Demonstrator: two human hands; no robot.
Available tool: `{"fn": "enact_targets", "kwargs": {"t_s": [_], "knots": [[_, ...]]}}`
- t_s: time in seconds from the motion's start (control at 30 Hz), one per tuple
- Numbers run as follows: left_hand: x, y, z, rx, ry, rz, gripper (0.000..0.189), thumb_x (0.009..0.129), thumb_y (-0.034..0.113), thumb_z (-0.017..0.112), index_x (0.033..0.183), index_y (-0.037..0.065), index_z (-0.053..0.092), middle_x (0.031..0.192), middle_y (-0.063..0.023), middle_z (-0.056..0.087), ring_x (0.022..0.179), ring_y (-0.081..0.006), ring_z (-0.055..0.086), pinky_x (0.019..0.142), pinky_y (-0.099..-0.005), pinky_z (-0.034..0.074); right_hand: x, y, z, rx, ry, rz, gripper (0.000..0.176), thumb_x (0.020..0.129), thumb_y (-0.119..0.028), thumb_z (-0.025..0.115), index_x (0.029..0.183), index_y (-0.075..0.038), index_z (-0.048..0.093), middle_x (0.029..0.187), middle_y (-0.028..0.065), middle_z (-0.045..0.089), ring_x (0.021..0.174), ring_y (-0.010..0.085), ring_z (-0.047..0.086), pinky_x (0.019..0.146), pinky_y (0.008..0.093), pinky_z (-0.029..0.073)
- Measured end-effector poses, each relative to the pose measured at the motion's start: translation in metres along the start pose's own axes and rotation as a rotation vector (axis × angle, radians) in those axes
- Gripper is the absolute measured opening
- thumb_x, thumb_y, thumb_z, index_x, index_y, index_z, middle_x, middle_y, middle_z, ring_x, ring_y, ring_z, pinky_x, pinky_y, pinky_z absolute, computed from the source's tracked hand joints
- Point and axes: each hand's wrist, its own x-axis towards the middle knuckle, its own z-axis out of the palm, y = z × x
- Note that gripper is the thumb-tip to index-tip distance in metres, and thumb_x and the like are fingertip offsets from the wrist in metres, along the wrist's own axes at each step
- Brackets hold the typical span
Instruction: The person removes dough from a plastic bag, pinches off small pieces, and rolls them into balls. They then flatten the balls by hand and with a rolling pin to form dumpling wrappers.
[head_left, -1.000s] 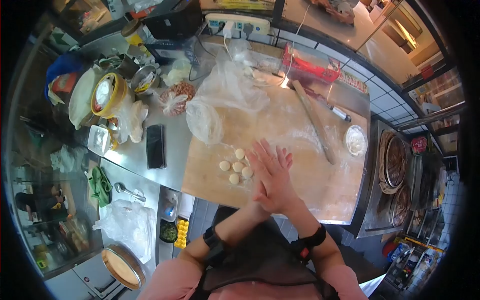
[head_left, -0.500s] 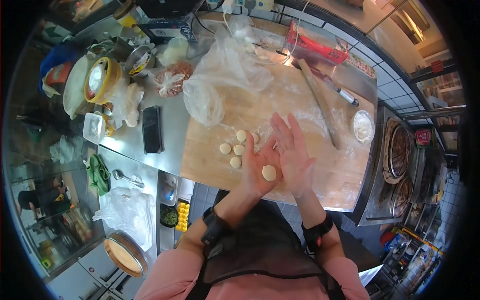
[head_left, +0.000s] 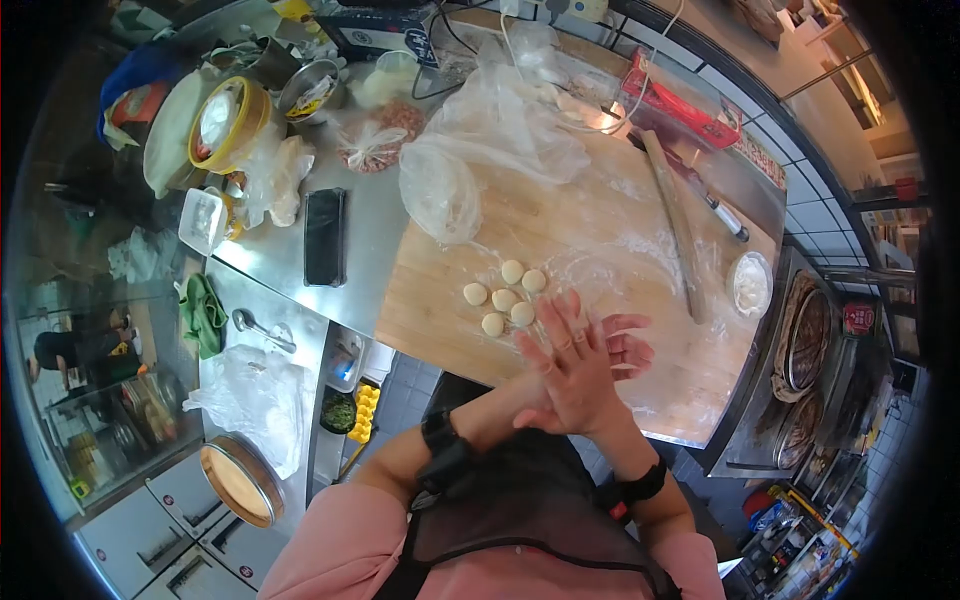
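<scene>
My left hand [head_left: 628, 343] lies underneath, palm up, its spread, slightly curled fingers pointing right. Crossing over its palm is my right hand [head_left: 578, 378], fingers stretched out and apart. The piece of dough seen in my left palm half a second ago is hidden now, covered by my right hand. Several small, round, pale dough balls [head_left: 504, 299] sit in a loose group on the floured wooden board [head_left: 430, 300], just up and left of my hands.
A rolling pin [head_left: 672, 225] lies on the board's right side near a bowl of white flour [head_left: 750, 284]. Clear plastic bags [head_left: 441, 190] cover the board's back left corner. Left of it, a black phone [head_left: 324, 237] rests on the steel counter [head_left: 365, 270].
My right hand has swung left and come down over my left palm, hiding the dough piece. My left hand has reached farther right. The whole view has shifted slightly.
</scene>
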Motion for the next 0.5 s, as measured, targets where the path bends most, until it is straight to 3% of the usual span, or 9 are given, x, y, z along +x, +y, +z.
{"fn": "enact_targets", "kwargs": {"t_s": [0.13,0.27,0.33,0.37,0.4,0.47,0.5], "knots": [[-0.002,-0.012,-0.022,0.111,0.009,0.078,0.078,0.087,0.07,0.037,0.137,0.01,0.036,0.116,-0.0087,0.055,0.109,-0.0202,0.053,0.094,-0.0346,0.042,0.005,0.011,0.0,0.078,-0.041,-0.063,0.073,0.085,-0.066,0.043,0.137,-0.014,0.046,0.146,0.0193,0.033,0.135,0.0388,0.032,0.107,0.0596,0.019],[-0.004,-0.008,-0.017,0.11,0.192,0.096,0.074,0.087,0.069,0.039,0.133,0.01,0.04,0.114,-0.0086,0.056,0.107,-0.0202,0.053,0.093,-0.0351,0.042,0.001,0.008,0.009,0.131,0.019,-0.044,0.073,0.085,-0.065,0.043,0.136,-0.013,0.047,0.144,0.0192,0.035,0.136,0.0387,0.029,0.109,0.0598,0.014],[-0.002,-0.004,-0.011,0.099,0.295,0.111,0.072,0.087,0.068,0.039,0.13,0.01,0.042,0.113,-0.0086,0.056,0.106,-0.0203,0.054,0.092,-0.0354,0.043,0.0,0.006,0.007,0.15,0.016,-0.095,0.075,0.084,-0.066,0.045,0.134,-0.01,0.049,0.142,0.0223,0.037,0.131,0.0427,0.034,0.108,0.0593,0.015],[0.0,-0.002,-0.009,0.093,0.35,0.117,0.071,0.087,0.068,0.039,0.129,0.01,0.043,0.113,-0.0086,0.056,0.106,-0.0203,0.054,0.092,-0.0355,0.043,0.002,0.009,0.008,0.159,0.018,-0.097,0.077,0.083,-0.066,0.048,0.134,-0.008,0.048,0.141,0.0214,0.039,0.131,0.0396,0.036,0.109,0.0587,0.013],[0.001,0.001,-0.006,0.083,0.404,0.123,0.07,0.088,0.067,0.04,0.128,0.01,0.044,0.112,-0.0085,0.056,0.105,-0.0203,0.054,0.091,-0.0357,0.043,0.004,0.013,0.01,0.142,0.023,-0.082,0.077,0.083,-0.066,0.048,0.134,-0.008,0.048,0.141,0.0214,0.039,0.131,0.0396,0.036,0.109,0.0587,0.013],[0.001,0.005,-0.004,0.063,0.517,0.121,0.068,0.088,0.067,0.04,0.126,0.01,0.046,0.111,-0.0085,0.056,0.104,-0.0204,0.054,0.091,-0.0359,0.044,0.006,0.025,0.013,0.486,0.013,0.079,0.073,0.085,-0.06,0.05,0.133,-0.005,0.048,0.141,0.0202,0.039,0.131,0.0365,0.037,0.111,0.0536,0.016],[-0.001,0.007,-0.005,0.047,0.576,0.112,0.068,0.088,0.066,0.04,0.125,0.01,0.047,0.111,-0.0085,0.056,0.104,-0.0204,0.054,0.09,-0.0361,0.044,0.003,0.033,0.013,0.471,0.024,0.089,0.073,0.085,-0.06,0.05,0.133,-0.005,0.048,0.141,0.0202,0.039,0.131,0.0365,0.037,0.111,0.0536,0.016]]}}
